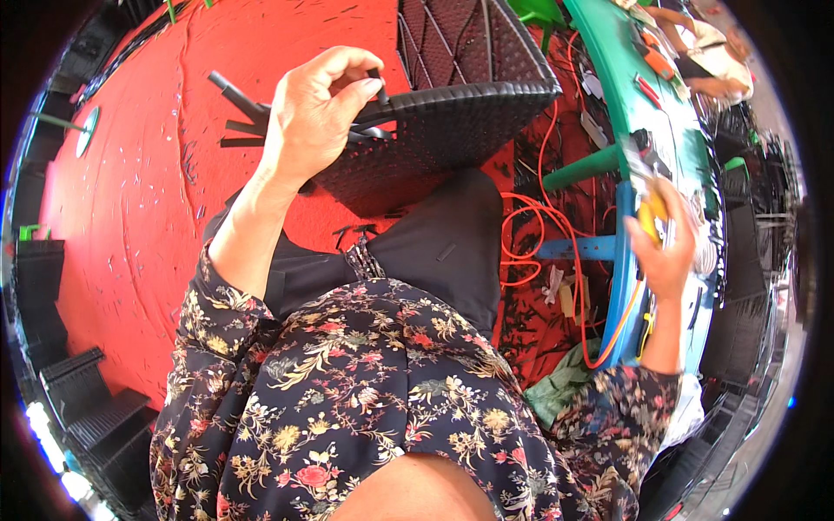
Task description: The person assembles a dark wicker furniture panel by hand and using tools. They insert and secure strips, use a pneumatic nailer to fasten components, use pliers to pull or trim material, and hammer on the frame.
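Note:
My left hand (317, 113) is at the near left corner of a black woven panel piece (469, 113), which looks like wicker furniture or a large basket. Its thumb and forefinger pinch a dark flat strip (379, 87) at the rim. Several loose black strip ends (239, 100) stick out to the left, behind that hand. Over the table at the right, my right hand (667, 239) grips a yellow-handled hand tool (651, 215). Motion blurs the tool's metal end, so I cannot tell whether it is pliers or cutters.
A green and blue table (612, 52) runs along the right, with red-handled pliers (648, 92) on it. An orange hose (543, 208) loops beside its legs. Black scraps litter the red floor covering (122, 217). Another person (717, 61) works across the table. Dark woven pieces (87, 391) stand at left.

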Tool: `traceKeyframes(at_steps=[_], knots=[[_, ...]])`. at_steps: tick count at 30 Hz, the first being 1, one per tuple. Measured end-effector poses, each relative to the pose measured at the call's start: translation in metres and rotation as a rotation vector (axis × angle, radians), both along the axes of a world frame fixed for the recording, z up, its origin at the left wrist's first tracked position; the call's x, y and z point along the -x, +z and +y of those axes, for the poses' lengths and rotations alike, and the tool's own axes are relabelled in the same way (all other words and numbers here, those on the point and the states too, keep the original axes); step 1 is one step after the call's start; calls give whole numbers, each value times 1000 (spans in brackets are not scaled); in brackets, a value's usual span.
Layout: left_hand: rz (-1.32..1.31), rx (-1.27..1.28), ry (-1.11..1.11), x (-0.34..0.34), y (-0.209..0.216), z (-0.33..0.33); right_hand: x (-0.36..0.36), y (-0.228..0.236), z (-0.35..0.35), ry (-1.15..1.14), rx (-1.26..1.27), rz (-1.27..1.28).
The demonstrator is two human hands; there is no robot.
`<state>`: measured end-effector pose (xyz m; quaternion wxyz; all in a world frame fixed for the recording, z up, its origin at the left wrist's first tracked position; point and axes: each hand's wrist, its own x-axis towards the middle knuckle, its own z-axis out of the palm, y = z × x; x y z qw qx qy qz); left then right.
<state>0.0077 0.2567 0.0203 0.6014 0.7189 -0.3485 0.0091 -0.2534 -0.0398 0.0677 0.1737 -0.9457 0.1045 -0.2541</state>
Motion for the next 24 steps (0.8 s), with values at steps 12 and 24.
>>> traceKeyframes(at_steps=[12, 24], knots=[[-161, -34, 66, 16, 5, -3, -158, 19, 73, 584, 391, 150], [-233, -72, -73, 18, 19, 6, -167, 6, 65, 565, 382, 121]])
